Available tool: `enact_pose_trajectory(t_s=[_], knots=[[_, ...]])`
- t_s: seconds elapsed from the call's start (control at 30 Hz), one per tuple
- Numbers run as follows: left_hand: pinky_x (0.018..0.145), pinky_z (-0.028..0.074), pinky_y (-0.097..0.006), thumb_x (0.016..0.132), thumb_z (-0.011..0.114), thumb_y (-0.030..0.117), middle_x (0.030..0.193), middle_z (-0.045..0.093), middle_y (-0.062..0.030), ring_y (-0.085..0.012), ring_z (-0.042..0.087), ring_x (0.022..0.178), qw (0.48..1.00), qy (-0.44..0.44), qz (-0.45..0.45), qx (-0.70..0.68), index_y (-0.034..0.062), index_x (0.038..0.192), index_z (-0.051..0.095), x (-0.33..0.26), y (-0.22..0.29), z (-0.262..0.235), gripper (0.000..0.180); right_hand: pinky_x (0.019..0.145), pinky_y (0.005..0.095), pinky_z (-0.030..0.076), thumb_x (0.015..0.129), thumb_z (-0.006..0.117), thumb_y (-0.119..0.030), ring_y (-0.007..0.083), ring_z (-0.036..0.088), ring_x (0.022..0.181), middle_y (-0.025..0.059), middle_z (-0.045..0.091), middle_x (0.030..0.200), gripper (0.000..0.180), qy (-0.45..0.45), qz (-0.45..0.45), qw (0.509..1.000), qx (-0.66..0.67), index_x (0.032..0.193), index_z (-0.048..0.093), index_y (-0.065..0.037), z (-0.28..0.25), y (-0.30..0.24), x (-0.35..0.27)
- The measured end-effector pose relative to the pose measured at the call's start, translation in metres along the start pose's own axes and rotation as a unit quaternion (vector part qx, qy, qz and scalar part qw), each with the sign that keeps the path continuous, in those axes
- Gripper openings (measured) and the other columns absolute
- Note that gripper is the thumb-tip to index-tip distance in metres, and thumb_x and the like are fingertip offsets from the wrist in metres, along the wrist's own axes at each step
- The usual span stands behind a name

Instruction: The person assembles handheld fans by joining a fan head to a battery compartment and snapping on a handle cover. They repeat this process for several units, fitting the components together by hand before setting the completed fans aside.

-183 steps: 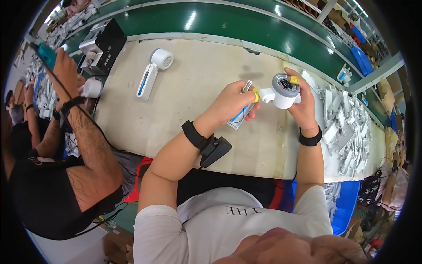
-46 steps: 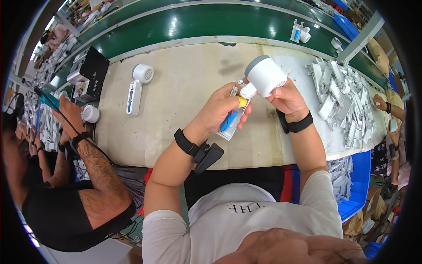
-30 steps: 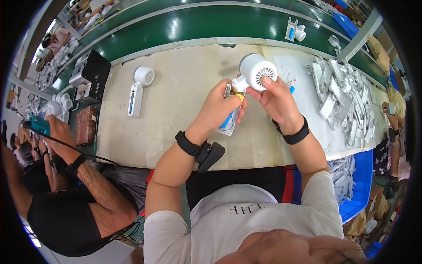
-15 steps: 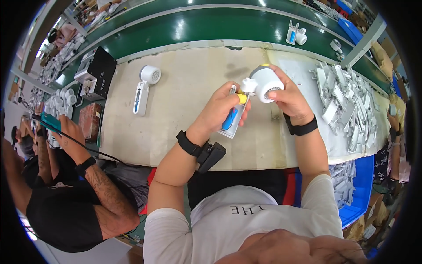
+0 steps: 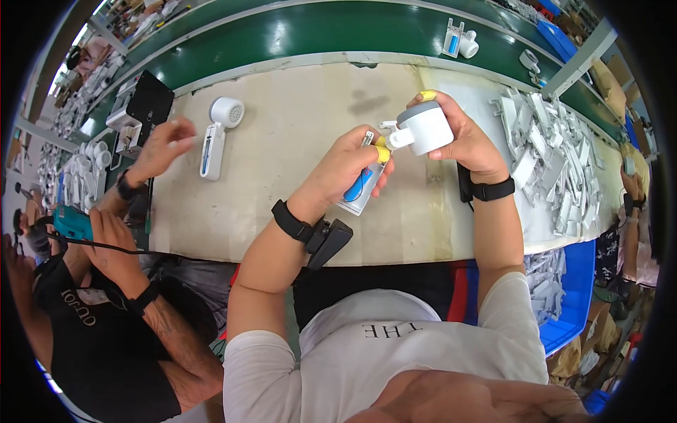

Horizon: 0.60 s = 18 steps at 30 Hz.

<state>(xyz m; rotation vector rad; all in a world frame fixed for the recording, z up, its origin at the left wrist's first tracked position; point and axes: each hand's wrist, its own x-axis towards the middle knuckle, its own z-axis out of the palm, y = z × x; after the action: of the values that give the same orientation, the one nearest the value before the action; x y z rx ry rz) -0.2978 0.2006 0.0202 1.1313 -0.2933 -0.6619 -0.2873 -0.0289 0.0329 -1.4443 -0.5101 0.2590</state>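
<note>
My left hand point(image 5: 342, 166) grips an open white handle housing with a blue battery point(image 5: 357, 186) and thin wires inside. A yellow finger cover sits on one of its fingers. My right hand point(image 5: 471, 142) is closed around the round white head point(image 5: 427, 131) of a handheld fan, which has a grey rim; a yellow cover is on its fingertip. The head's white neck point(image 5: 400, 138) meets the upper end of the housing beside my left fingertips. Whether the two are fastened is hidden. A second white fan point(image 5: 212, 149) lies farther left on the table.
White handle shells point(image 5: 550, 155) are heaped on the right. Below them stands a blue bin point(image 5: 580, 296) with more. A black machine point(image 5: 144, 113) stands at the left, where a co-worker's hand point(image 5: 161, 149) reaches over the table. Another fan point(image 5: 462, 44) lies on the green conveyor point(image 5: 338, 35).
My right hand has turned the fan head, so its grille no longer faces me. The housing has tilted slightly. At left, the co-worker's hand has come over the table's edge.
</note>
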Motion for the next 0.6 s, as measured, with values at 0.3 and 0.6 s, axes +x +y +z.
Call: enact_pose_trajectory(t_s=[0.3,0.6], knots=[[0.048,0.045,-0.025,0.078,0.054,0.003,0.075,0.056,-0.0068,-0.0107,0.054,0.057,0.981,0.054,0.047,0.178,0.0021,0.091,0.043,-0.001,-0.005,0.011,0.017,0.096,0.0311,0.036,0.072,0.071,-0.015,0.0187,0.047,0.113,0.0071,0.048,0.123,0.071,0.076,-0.017,0.997,-0.023,0.134,0.038,-0.007,0.024,-0.012,0.0],[0.052,0.043,-0.026,0.071,0.059,0.011,0.076,0.055,-0.008,-0.0118,0.052,0.06,0.943,0.058,0.074,0.319,-0.0026,0.095,0.046,0.003,-0.017,0.011,0.03,0.09,0.0285,0.041,0.078,0.067,-0.017,0.0159,0.052,0.102,0.0061,0.051,0.112,0.054,0.05,-0.033,0.961,-0.269,0.128,0.047,-0.007,0.026,-0.026,-0.007]])
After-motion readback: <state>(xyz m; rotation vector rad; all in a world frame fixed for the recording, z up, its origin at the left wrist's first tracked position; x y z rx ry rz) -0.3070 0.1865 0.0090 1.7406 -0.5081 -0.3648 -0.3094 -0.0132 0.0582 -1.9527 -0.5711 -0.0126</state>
